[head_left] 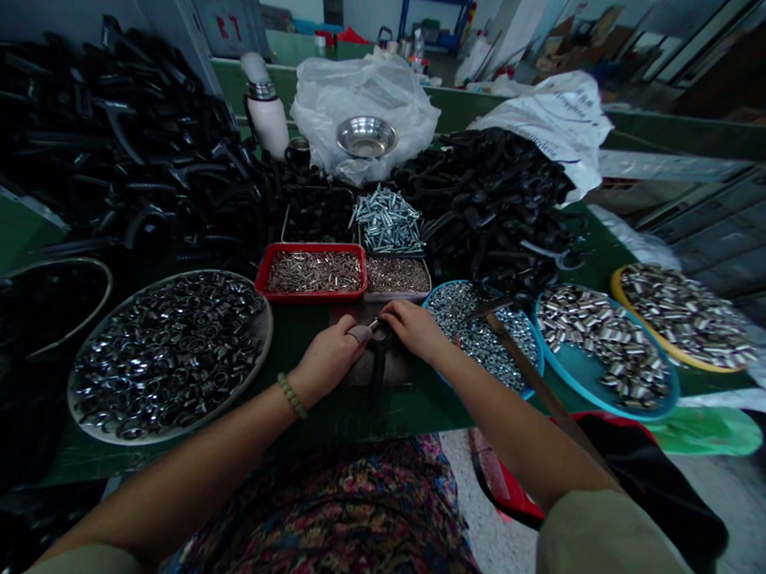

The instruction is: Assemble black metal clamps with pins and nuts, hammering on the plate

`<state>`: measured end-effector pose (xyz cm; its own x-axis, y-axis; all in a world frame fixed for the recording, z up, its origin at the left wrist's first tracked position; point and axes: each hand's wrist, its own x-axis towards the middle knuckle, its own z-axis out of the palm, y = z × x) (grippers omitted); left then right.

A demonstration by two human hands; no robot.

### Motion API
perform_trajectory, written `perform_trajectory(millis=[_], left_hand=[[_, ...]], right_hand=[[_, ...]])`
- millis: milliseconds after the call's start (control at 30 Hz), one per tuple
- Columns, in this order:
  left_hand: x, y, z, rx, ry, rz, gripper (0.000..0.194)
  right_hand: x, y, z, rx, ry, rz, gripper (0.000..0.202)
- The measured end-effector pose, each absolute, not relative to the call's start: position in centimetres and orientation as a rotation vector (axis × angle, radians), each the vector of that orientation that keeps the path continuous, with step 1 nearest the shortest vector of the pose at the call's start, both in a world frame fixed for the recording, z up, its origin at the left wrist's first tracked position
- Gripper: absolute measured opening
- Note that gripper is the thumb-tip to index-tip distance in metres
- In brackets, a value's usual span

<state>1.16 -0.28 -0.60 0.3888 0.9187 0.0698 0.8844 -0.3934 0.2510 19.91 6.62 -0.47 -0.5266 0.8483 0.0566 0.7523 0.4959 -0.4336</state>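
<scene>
At the front middle of the green table, both hands meet over a black part [379,357] that has a ring-shaped end and lies on a dark flat block [398,371]. My left hand [331,353] has thumb and fingers pinched on a small metal piece [374,323] at the ring. My right hand [414,326] is closed at the ring's far side, its fingertips near the same metal piece; what they grip is too small to tell. Just beyond the hands sit a red tray [310,298] of small metal pins and a pale tray [399,297] of tiny pieces.
A round tray [264,349] of metal rings stands left. On the right are blue basins [536,368] [667,403], a yellow basin [619,290] and a hammer [522,358]. Behind are black part heaps [493,207], screws [388,220], a steel bowl [365,137] and a flask [268,117].
</scene>
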Motion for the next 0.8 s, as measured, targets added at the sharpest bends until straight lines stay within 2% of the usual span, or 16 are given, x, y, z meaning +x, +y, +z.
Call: perform_trajectory(millis=[133,200,367,500,567,667,800], left_hand=[[1.3,-0.3,-0.1,2.533,1.597,0.216,0.018],[1.2,-0.5,0.4,2.567,1.558,0.19,0.018],[0.8,-1.7,0.9,2.56,1.499,0.19,0.022],[0.5,-2.3,0.6,2.472,1.527,0.179,0.028],[0.5,-2.4,0.5,2.448,1.532,0.193,0.031],[0.4,-2.4,0.3,2.433,1.533,0.208,0.032],[0.3,-2.4,0.2,2.412,1.51,0.25,0.031]], right_hand=[[19.4,5.6,0.4,-1.372,-2.775,0.207,0.02],[19.2,4.9,0.6,-1.365,-2.836,0.151,0.021],[18.6,4.5,0.4,-1.312,-2.876,0.153,0.024],[20.7,5.0,0.6,-1.254,-2.661,0.383,0.031],[23.7,4.5,1.1,-1.355,-2.482,0.347,0.035],[29.6,2.1,1.5,-1.72,-2.279,-0.001,0.04],[35.3,-1.0,0.8,-2.152,-2.269,-0.35,0.04]])
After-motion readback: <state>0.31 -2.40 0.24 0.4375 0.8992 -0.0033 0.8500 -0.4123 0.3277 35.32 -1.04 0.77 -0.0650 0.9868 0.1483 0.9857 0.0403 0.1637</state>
